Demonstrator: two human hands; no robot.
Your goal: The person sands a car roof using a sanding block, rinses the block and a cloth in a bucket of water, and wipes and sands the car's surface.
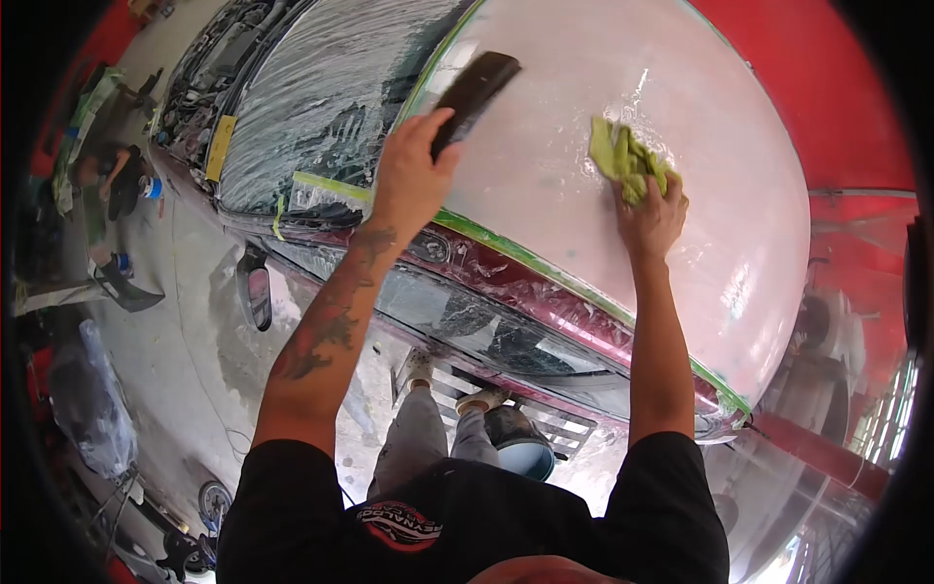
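A dark, long sanding block (475,97) is gripped in my left hand (413,175), over the edge of the pinkish-white car roof (545,127) beside the windshield. My right hand (652,219) holds a crumpled yellow-green cloth (628,161) against the wet roof. Shiny water patches show around the cloth. Green masking tape (530,261) runs along the roof's near edge, above the dark red door frame. The underside of the block is hidden.
The windshield (302,97) is wet and streaked. A side mirror (256,287) juts out at left. Below, my feet stand on a slatted platform (569,428) beside a bucket (525,457). Another person (117,180) is at far left, near loose car parts.
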